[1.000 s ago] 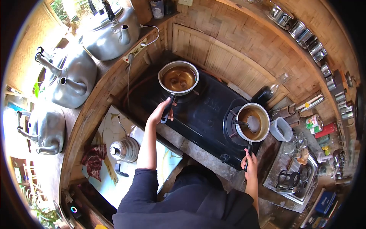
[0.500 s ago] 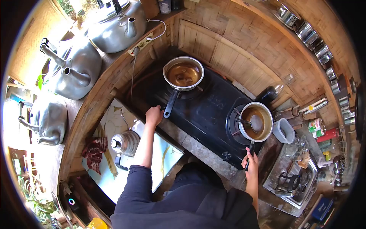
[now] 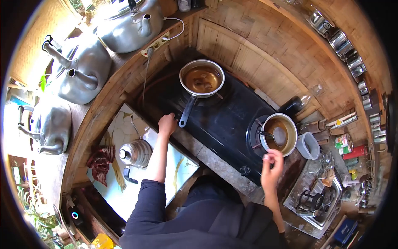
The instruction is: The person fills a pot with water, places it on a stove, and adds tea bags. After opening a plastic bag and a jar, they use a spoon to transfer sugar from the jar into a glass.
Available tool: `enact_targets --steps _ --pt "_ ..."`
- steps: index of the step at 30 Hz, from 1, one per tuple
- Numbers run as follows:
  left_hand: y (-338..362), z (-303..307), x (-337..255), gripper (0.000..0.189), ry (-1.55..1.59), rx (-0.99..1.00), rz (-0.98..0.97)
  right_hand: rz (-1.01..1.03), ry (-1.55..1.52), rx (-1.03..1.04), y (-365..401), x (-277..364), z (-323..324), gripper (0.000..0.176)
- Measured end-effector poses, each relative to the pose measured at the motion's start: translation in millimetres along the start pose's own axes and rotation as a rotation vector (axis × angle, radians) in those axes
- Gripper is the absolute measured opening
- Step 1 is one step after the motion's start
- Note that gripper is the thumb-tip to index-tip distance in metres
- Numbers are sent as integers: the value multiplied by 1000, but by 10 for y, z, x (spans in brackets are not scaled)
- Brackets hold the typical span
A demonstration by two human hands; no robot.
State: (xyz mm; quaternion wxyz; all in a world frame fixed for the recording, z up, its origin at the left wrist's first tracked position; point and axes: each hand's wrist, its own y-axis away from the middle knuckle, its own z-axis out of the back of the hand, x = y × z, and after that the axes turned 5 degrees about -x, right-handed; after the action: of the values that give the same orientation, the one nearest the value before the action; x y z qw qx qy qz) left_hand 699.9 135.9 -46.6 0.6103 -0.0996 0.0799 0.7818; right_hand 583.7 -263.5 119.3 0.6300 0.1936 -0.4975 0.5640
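A saucepan of brown liquid [image 3: 202, 78] stands on the left burner of the black stove [image 3: 211, 120], its handle pointing toward me. My left hand [image 3: 167, 124] is at the stove's left front, close to that handle; its fingertips are partly hidden at the stove edge. On the right burner is a second saucepan [image 3: 293, 137] with brown liquid and a ladle or strainer [image 3: 279, 136] resting inside. Over the near rim of this pan, my right hand [image 3: 272, 166] is raised with thumb and fingertips drawn together; anything between them is too small to name.
A gooseneck kettle [image 3: 136, 153] and a dark red patterned cloth [image 3: 100, 164] are on the side counter. Large metal kettles [image 3: 85, 70] line the left ledge. Right of the stove are a plastic container [image 3: 308, 146], a glass bottle [image 3: 293, 103] and a metal sink [image 3: 331, 209].
My right hand has let go of the right saucepan's handle and risen toward its near rim. My left hand has stayed in nearly the same place.
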Motion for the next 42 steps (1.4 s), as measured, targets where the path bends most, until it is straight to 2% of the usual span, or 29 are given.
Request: enact_targets --steps 1,4,7,10,12,14,20,22,24,26,32,34,35,37,42 --pt "5 11 -11 23 15 -5 8 33 -22 107 -61 195 -168 14" --pt "14 -11 -10 22 15 -15 -4 91 -104 437 -89 201 -754 11" --pt "-19 -88 2 22 -12 -14 -30 61 -105 706 -106 88 -1286 10" --pt "-68 -75 -20 20 -31 4 -48 -120 -282 767 -37 -108 -1847 13" --pt "-74 -90 -12 18 -23 8 -65 -433 -353 966 -111 -93 -2119 24" --pt "-77 -84 -17 17 -17 4 -54 -725 -377 1078 -224 73 -2319 35" --pt "-102 -138 44 16 42 6 -83 -739 -472 1043 -217 293 -2744 34" --pt "-88 -167 89 17 69 7 -41 -730 -464 998 -178 325 -2791 35" --pt "-97 -167 154 17 245 15 7 -742 -485 980 -164 340 -2837 35" --pt "-93 -188 155 18 265 15 35 -821 -621 939 -173 329 -2869 36" --pt "-84 -360 210 21 444 -10 230 -814 -610 954 -210 336 -2820 38" --pt "-91 -361 236 23 679 54 322 -805 -601 966 -218 336 -2820 37" --pt "-104 -362 241 23 685 52 327 -802 -594 971 -224 341 -2824 37" --pt "-135 -464 287 26 895 121 471 -797 -583 965 -231 347 -2826 37" --pt "-130 -561 287 27 1107 137 618 -799 -591 959 -222 360 -2834 36"
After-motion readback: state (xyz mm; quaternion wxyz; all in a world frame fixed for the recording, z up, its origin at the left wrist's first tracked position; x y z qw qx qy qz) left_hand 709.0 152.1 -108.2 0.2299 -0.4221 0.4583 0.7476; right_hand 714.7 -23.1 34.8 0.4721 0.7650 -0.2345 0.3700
